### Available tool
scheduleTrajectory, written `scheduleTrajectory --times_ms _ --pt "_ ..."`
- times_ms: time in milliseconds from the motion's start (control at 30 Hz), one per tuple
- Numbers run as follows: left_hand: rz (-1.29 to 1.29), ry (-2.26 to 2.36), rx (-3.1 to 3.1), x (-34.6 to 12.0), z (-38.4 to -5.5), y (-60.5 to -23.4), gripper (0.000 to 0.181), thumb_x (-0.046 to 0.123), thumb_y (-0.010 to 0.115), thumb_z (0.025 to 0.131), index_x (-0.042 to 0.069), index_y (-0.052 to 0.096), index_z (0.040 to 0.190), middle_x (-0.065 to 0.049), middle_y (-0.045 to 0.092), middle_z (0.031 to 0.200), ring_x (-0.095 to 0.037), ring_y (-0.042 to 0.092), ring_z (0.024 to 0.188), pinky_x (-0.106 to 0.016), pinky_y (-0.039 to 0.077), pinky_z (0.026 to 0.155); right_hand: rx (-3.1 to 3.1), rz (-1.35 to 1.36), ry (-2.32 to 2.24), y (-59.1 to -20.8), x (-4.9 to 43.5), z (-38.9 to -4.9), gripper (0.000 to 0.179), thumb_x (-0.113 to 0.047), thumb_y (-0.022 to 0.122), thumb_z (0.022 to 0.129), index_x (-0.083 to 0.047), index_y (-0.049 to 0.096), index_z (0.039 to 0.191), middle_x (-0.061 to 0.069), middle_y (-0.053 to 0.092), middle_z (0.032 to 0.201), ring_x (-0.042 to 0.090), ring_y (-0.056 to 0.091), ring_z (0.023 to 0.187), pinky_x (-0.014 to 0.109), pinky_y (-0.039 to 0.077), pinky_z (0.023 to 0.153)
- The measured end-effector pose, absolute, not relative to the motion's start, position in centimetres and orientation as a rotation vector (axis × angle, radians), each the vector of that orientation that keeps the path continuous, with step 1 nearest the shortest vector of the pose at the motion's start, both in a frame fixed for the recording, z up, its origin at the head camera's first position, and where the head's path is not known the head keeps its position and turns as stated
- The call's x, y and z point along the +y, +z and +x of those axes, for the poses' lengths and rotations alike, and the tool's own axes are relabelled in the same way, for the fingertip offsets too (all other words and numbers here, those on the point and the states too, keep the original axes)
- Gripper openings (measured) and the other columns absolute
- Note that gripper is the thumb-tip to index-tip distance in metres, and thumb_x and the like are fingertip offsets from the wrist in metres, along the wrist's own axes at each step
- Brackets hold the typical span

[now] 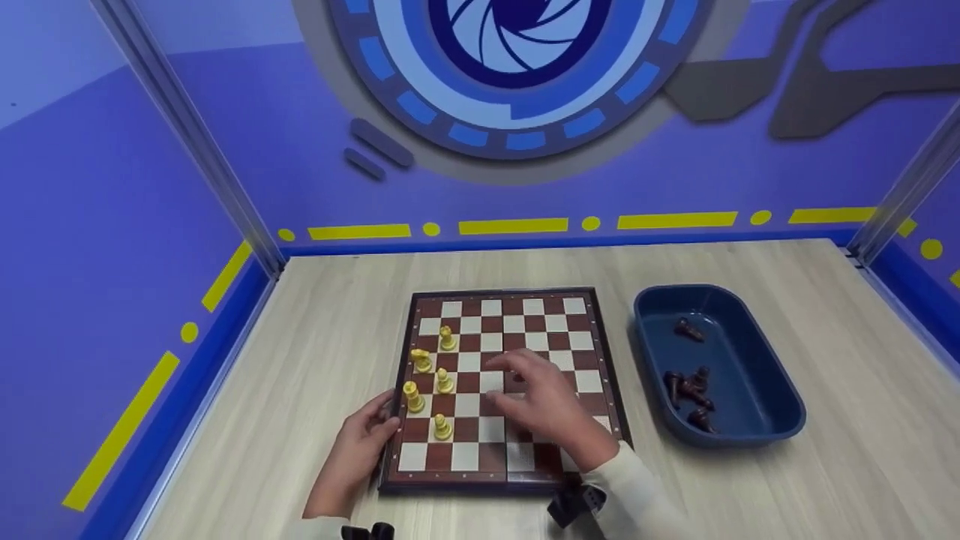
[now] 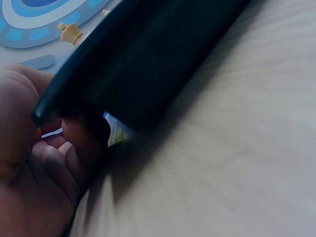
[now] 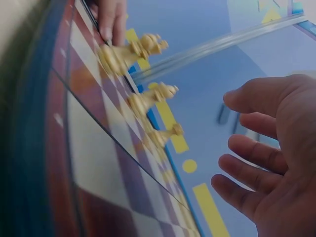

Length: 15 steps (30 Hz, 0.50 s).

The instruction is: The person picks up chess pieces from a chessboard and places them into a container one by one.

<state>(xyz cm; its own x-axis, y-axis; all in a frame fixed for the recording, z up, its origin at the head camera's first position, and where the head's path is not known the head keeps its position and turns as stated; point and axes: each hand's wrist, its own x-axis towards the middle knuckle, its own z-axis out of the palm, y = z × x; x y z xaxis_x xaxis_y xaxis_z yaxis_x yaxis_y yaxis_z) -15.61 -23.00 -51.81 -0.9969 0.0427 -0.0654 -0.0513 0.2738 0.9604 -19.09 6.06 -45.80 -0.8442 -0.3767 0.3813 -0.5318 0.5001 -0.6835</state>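
Observation:
A folding chessboard (image 1: 491,429) with brown and white squares lies on the table. My left hand (image 1: 356,454) grips its left edge; in the left wrist view the thumb is above the dark board edge (image 2: 133,64) and fingers curl beneath. Over the middle of the board, my right hand (image 1: 544,397) hovers with fingers apart and nothing between them. Several pale yellow chess pieces stand upright on the left part, among them a tall piece (image 1: 413,397), a knight (image 1: 421,361) and a smaller piece (image 1: 442,427). In the right wrist view, pale pieces (image 3: 148,98) stand left of the hand.
To the right of the board sits a dark blue plastic bin (image 1: 784,405). Several dark brown chess pieces (image 1: 690,330) lie in it. Purple-blue panels (image 1: 480,191) with yellow markings enclose the wooden table (image 1: 322,322) at the back and sides.

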Motion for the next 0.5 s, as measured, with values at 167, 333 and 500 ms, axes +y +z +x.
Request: scheduleTrajectory --times_ms 167,333,500 --pt "-0.012 1.834 2.457 -22.9 -15.7 -51.8 0.053 0.004 0.053 0.097 -0.005 0.036 0.146 -0.018 0.061 0.109 -0.016 0.062 0.093 -0.023 0.053 0.075 -2.634 0.832 1.327 -46.0 4.7 -18.4 0.035 -0.023 0.073 0.085 -0.013 0.065 0.117 0.004 0.066 0.112 0.025 0.065 0.096 0.04 0.055 0.084" --pt "-0.017 1.863 2.433 -22.9 -15.6 -51.6 0.052 0.004 0.052 0.098 -0.005 0.034 0.146 -0.02 0.061 0.115 -0.02 0.063 0.101 -0.022 0.053 0.078 -2.68 0.865 1.386 -46.1 3.4 -17.9 0.037 -0.023 0.072 0.086 -0.012 0.064 0.12 0.004 0.065 0.115 0.026 0.065 0.102 0.037 0.056 0.087" --pt "0.003 1.887 2.408 -22.9 -15.3 -51.5 0.052 0.003 0.051 0.098 -0.006 0.034 0.146 -0.023 0.06 0.118 -0.022 0.064 0.104 -0.023 0.054 0.079 -2.724 0.879 1.388 -46.7 2.4 -17.2 0.038 -0.025 0.073 0.085 -0.012 0.065 0.12 0.002 0.066 0.117 0.024 0.066 0.1 0.032 0.056 0.086"
